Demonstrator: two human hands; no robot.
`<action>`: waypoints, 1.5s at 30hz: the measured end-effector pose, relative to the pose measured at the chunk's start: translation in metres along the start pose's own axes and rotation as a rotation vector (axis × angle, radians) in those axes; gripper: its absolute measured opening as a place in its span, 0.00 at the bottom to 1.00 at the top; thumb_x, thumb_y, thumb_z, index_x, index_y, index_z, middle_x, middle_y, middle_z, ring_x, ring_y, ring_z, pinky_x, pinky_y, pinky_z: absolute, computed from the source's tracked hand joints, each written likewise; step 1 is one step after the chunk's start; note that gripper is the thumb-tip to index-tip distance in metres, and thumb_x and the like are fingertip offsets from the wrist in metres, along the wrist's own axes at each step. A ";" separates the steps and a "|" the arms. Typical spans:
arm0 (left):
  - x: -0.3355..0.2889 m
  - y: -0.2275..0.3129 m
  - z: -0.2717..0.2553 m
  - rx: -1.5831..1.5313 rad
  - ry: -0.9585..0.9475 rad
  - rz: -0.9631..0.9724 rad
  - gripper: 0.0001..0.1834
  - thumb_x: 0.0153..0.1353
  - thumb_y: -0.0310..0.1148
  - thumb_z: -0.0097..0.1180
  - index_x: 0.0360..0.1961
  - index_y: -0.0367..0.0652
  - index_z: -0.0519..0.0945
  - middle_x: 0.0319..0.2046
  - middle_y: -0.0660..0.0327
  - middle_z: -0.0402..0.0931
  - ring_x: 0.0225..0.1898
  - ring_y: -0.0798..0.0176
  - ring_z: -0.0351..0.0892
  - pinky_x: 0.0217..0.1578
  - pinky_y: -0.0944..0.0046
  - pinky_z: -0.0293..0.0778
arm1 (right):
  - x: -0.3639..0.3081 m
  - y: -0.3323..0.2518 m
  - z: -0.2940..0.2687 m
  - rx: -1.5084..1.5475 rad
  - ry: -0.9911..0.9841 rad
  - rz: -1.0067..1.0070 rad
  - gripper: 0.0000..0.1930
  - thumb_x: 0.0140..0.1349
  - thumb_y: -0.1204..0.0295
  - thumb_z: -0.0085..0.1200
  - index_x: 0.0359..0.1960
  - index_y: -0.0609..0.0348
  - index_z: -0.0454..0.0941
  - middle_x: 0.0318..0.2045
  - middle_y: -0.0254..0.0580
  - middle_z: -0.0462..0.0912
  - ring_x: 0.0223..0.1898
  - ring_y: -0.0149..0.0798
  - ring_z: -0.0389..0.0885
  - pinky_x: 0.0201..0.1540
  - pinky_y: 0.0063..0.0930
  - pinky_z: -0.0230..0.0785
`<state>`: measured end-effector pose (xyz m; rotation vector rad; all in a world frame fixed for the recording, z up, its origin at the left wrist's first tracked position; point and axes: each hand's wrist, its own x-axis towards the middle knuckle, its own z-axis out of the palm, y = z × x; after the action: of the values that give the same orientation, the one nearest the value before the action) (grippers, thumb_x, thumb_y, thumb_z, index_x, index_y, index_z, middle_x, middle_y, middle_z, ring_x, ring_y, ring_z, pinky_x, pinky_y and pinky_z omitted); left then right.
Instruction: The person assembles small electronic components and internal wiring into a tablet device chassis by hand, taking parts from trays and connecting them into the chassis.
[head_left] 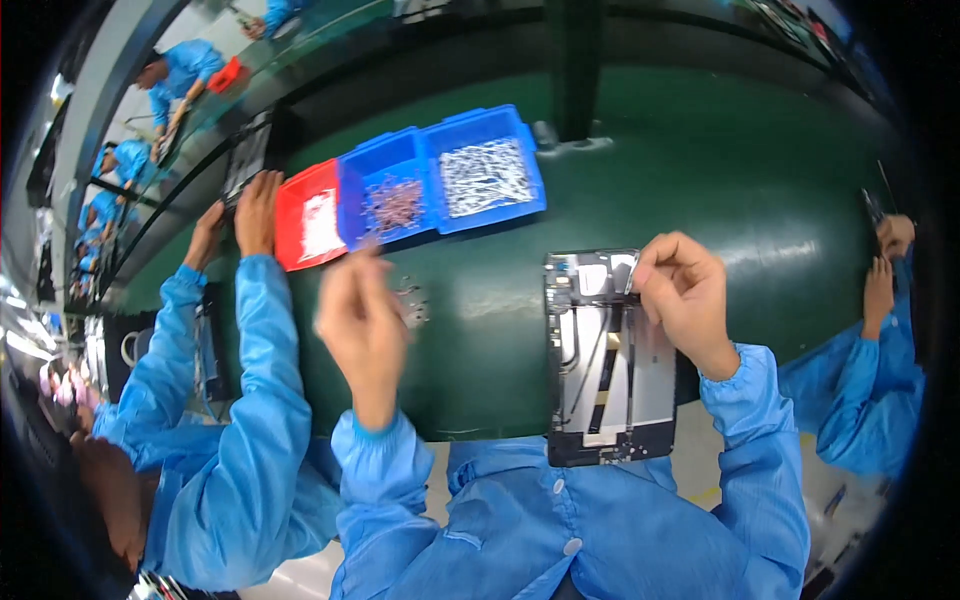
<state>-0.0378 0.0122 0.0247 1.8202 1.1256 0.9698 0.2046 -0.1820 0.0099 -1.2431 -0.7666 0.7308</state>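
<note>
Device (655, 385): an opened flat unit, inner side up, in front of the person and toward the right; its lower end reaches past the near edge of the green table (480, 390).
Right hand (688, 298): at the device's upper right corner, thumb and forefinger bent close to each other; whether a small piece sits between them, I cannot tell.
Left hand (362, 325): above the table, blurred, fingers drawn together; I cannot tell whether they grip anything. Small loose parts (415, 305) lie just beside it.
Corner work: seems to call for light fingertips, with pressure straight down and no sideways drag, so that the black cables (630, 375) along the middle of the device are not snagged.
Overhang: pressing on the lower end could tip or slide the device; bearing down only where the table backs it looks safer.
Bins: a red bin (286, 228) with white pieces, a blue bin (385, 148) with coppery pieces and another blue bin (535, 170) with silvery strips, side by side beyond the left hand; taking one piece at a time would help avoid spills.
Elbow room: a co-worker's sleeve (268, 345) is near on the left, so short, tidy reaches seem best.
</note>
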 end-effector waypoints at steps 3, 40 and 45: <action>-0.050 0.012 0.017 -0.041 -0.713 -0.077 0.31 0.66 0.36 0.59 0.66 0.34 0.65 0.52 0.51 0.73 0.26 0.70 0.77 0.24 0.69 0.73 | -0.026 0.010 -0.014 -0.077 0.009 0.035 0.03 0.63 0.81 0.56 0.34 0.64 0.74 0.27 0.29 0.77 0.27 0.17 0.73 0.27 0.13 0.66; -0.019 0.020 0.152 -0.195 -0.090 0.755 0.17 0.45 0.24 0.69 0.39 0.36 0.82 0.37 0.52 0.82 0.27 0.56 0.84 0.24 0.64 0.78 | 0.030 -0.081 0.036 0.229 -0.220 -0.244 0.02 0.63 0.81 0.55 0.35 0.66 0.75 0.36 0.36 0.75 0.37 0.24 0.74 0.43 0.21 0.70; -0.020 0.021 0.151 -0.159 -0.102 0.705 0.16 0.45 0.24 0.69 0.38 0.36 0.82 0.33 0.54 0.81 0.27 0.55 0.83 0.24 0.63 0.78 | 0.030 -0.079 0.039 0.187 -0.206 -0.276 0.01 0.61 0.82 0.54 0.33 0.67 0.75 0.37 0.37 0.74 0.39 0.25 0.74 0.43 0.22 0.70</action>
<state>0.0962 -0.0455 -0.0228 2.1402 0.3113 1.2901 0.1945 -0.1499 0.0965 -0.8802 -0.9922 0.6919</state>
